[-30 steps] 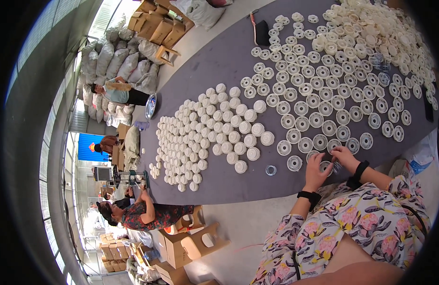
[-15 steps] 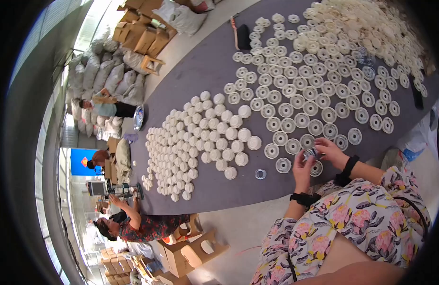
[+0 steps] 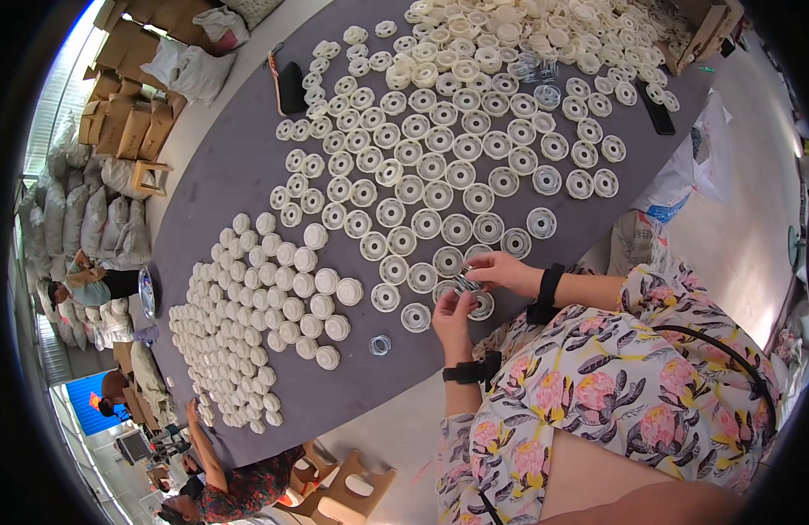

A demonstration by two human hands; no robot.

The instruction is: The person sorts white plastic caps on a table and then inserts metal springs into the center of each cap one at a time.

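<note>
My left hand [image 3: 451,320] and my right hand [image 3: 502,269] meet at the near edge of a grey table [image 3: 230,166]. Together they pinch a small bunch of clear plastic rings [image 3: 465,284] just above a white cap [image 3: 481,305]. Both wrists wear black bands. Rows of white round caps lying hollow side up [image 3: 422,188] spread out beyond my hands. To the left, a block of white caps lying smooth side up [image 3: 265,315] fills the table. One clear ring [image 3: 380,345] lies alone near the edge, left of my left hand.
A heap of loose caps [image 3: 527,26] covers the table's far end. A dark flat device [image 3: 291,87] lies far left. Cardboard boxes [image 3: 125,122] and sacks [image 3: 72,219] line the left side. Other people [image 3: 238,481] sit at lower left, beside a wooden stool [image 3: 352,481].
My hands stay together at the near edge, still working the clear rings over the caps. My head has shifted, so the table sits differently in view.
</note>
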